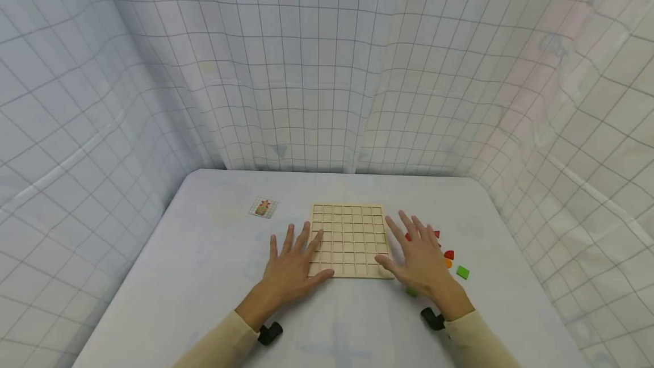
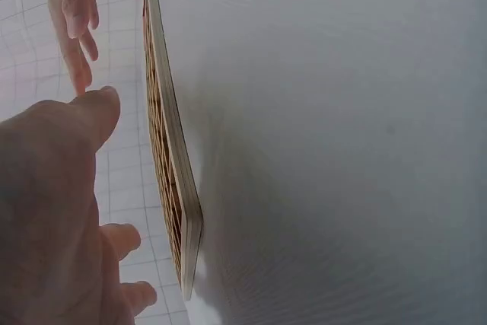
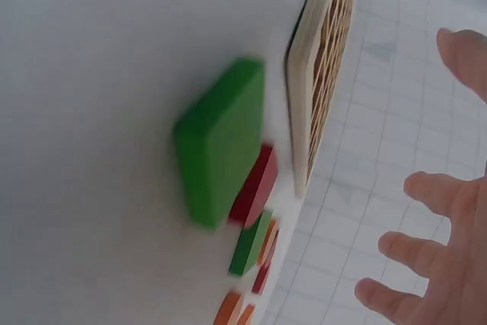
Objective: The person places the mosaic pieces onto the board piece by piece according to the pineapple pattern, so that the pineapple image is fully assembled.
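A square wooden grid board [image 1: 349, 237] with rows of shallow cells lies on the white table. My left hand [image 1: 291, 271] is spread over the board's left side, fingers straight, holding nothing. On the other side my right hand [image 1: 421, 260] is spread by the board's right edge, also holding nothing. In the wrist views both hands appear raised above the board's level. Beneath and beside the right hand lie several coloured pieces: a green block [image 3: 224, 142], a red piece [image 3: 255, 186], an orange round piece [image 1: 448, 263] and another green piece [image 1: 462, 272]. The hand partly hides some.
A small picture card [image 1: 263, 207] with a gridded pattern and a red, green and orange figure lies behind the board to the left. White grid-lined curtains [image 1: 306, 72] enclose the table [image 1: 214, 277] at the back and both sides. Black wrist cameras [image 1: 271, 334] sit under the wrists.
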The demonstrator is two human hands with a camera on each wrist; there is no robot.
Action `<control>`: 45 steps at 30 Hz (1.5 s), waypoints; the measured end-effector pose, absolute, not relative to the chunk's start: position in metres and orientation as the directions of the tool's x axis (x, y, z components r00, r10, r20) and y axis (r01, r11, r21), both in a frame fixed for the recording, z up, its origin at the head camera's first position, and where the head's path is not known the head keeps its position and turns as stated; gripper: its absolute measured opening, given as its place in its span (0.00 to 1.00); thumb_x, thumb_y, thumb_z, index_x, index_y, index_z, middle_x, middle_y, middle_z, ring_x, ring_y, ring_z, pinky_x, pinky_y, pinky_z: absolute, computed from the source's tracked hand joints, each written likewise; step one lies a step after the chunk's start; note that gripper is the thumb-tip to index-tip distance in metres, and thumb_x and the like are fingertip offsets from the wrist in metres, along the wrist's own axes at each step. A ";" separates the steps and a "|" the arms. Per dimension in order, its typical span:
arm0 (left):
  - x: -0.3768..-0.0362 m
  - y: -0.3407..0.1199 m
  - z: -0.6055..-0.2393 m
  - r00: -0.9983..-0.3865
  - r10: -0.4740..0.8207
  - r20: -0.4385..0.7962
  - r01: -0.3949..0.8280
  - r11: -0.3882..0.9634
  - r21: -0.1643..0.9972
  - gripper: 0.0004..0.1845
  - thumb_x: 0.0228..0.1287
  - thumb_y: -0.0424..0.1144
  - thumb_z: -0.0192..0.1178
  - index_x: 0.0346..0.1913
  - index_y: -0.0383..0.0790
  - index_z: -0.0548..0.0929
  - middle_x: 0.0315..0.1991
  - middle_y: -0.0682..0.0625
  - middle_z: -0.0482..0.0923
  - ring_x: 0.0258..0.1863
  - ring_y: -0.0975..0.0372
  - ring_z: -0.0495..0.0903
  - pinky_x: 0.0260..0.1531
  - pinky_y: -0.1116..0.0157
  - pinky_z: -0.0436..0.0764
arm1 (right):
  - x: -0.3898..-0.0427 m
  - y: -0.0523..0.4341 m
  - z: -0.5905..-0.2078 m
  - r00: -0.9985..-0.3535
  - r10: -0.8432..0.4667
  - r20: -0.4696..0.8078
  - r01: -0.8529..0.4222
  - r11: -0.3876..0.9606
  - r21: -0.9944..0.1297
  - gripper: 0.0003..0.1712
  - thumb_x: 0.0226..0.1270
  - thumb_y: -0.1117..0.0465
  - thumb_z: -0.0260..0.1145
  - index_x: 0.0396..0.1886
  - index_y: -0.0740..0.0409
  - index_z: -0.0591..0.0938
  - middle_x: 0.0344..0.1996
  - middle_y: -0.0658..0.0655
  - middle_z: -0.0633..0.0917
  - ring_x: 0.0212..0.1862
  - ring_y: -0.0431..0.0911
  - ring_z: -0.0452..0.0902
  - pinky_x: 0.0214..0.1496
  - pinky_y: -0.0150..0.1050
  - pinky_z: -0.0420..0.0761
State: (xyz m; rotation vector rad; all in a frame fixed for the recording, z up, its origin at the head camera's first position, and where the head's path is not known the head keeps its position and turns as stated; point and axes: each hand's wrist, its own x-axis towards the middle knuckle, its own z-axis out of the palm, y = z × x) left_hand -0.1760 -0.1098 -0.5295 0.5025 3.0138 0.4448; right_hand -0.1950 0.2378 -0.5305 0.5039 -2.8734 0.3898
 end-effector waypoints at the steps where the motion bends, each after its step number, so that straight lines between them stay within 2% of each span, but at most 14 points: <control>1: -0.176 -0.110 -0.529 -0.943 0.334 -0.010 0.316 0.901 0.297 0.52 0.81 0.76 0.59 0.96 0.53 0.62 0.98 0.40 0.51 0.96 0.31 0.49 0.87 0.17 0.49 | -0.197 0.242 -0.531 -0.925 -0.302 0.233 -0.354 0.907 -0.227 0.55 0.81 0.26 0.69 0.97 0.42 0.65 0.96 0.62 0.62 0.93 0.72 0.60 0.92 0.79 0.59; 8: -0.176 -0.117 -0.535 -0.928 0.370 -0.041 0.339 0.887 0.315 0.51 0.80 0.70 0.67 0.94 0.48 0.66 0.97 0.40 0.56 0.95 0.30 0.53 0.85 0.15 0.51 | -0.213 0.273 -0.535 -0.946 -0.250 0.207 -0.298 0.921 -0.249 0.46 0.87 0.35 0.68 0.94 0.49 0.70 0.91 0.67 0.70 0.85 0.74 0.71 0.83 0.79 0.74; 17: -0.179 -0.123 -0.542 -0.923 0.382 -0.052 0.348 0.884 0.312 0.50 0.81 0.70 0.67 0.94 0.50 0.65 0.97 0.43 0.56 0.95 0.31 0.56 0.85 0.17 0.58 | -0.231 0.320 -0.537 -0.975 -0.174 0.138 -0.208 0.934 -0.292 0.36 0.92 0.46 0.65 0.89 0.56 0.76 0.83 0.71 0.76 0.77 0.75 0.77 0.71 0.77 0.85; 25: -0.178 -0.126 -0.541 -0.920 0.387 -0.058 0.351 0.882 0.313 0.48 0.81 0.69 0.68 0.94 0.53 0.67 0.98 0.45 0.55 0.95 0.32 0.57 0.85 0.18 0.59 | -0.237 0.347 -0.534 -0.974 -0.205 0.094 -0.225 0.909 -0.350 0.24 0.88 0.60 0.69 0.75 0.66 0.87 0.68 0.77 0.84 0.65 0.74 0.83 0.68 0.74 0.87; 28: -0.179 -0.127 -0.541 -0.920 0.389 -0.055 0.353 0.880 0.319 0.48 0.81 0.68 0.69 0.94 0.52 0.67 0.97 0.45 0.56 0.95 0.32 0.57 0.85 0.18 0.59 | -0.240 0.350 -0.534 -0.971 -0.214 0.103 -0.238 0.899 -0.369 0.20 0.85 0.63 0.72 0.68 0.67 0.91 0.62 0.75 0.86 0.58 0.69 0.85 0.67 0.71 0.89; 30: -0.179 -0.128 -0.541 -0.919 0.391 -0.057 0.353 0.878 0.323 0.48 0.81 0.67 0.69 0.94 0.52 0.68 0.97 0.44 0.56 0.95 0.32 0.57 0.85 0.18 0.59 | -0.243 0.352 -0.534 -0.968 -0.226 0.106 -0.249 0.889 -0.384 0.18 0.83 0.64 0.74 0.65 0.68 0.92 0.59 0.74 0.87 0.53 0.63 0.86 0.62 0.67 0.91; 33: -0.180 -0.130 -0.540 -0.918 0.392 -0.063 0.352 0.877 0.326 0.47 0.82 0.67 0.68 0.94 0.52 0.67 0.97 0.45 0.56 0.95 0.32 0.56 0.85 0.17 0.58 | -0.248 0.354 -0.535 -0.967 -0.238 0.094 -0.255 0.877 -0.408 0.15 0.82 0.66 0.76 0.62 0.68 0.93 0.55 0.71 0.87 0.46 0.55 0.84 0.54 0.57 0.93; 36: -0.181 -0.130 -0.539 -0.917 0.391 -0.079 0.346 0.879 0.327 0.48 0.82 0.67 0.68 0.94 0.53 0.66 0.98 0.45 0.55 0.96 0.33 0.55 0.86 0.18 0.57 | -0.252 0.356 -0.534 -0.971 -0.231 0.058 -0.233 0.871 -0.433 0.14 0.81 0.67 0.77 0.60 0.68 0.94 0.52 0.68 0.87 0.44 0.50 0.83 0.51 0.51 0.94; 39: -0.181 -0.131 -0.539 -0.916 0.391 -0.092 0.342 0.880 0.330 0.48 0.82 0.67 0.68 0.95 0.54 0.65 0.98 0.46 0.54 0.96 0.34 0.54 0.86 0.18 0.57 | -0.254 0.356 -0.533 -0.976 -0.217 0.029 -0.206 0.867 -0.455 0.13 0.80 0.68 0.77 0.59 0.68 0.93 0.49 0.65 0.87 0.44 0.49 0.84 0.51 0.49 0.95; 45: -0.180 -0.131 -0.536 -0.913 0.393 -0.112 0.335 0.877 0.344 0.47 0.82 0.66 0.68 0.95 0.54 0.65 0.98 0.47 0.53 0.97 0.34 0.53 0.87 0.19 0.56 | -0.253 0.356 -0.534 -0.976 -0.215 0.042 -0.210 0.862 -0.461 0.10 0.81 0.68 0.77 0.56 0.68 0.92 0.47 0.63 0.87 0.46 0.51 0.87 0.56 0.56 0.95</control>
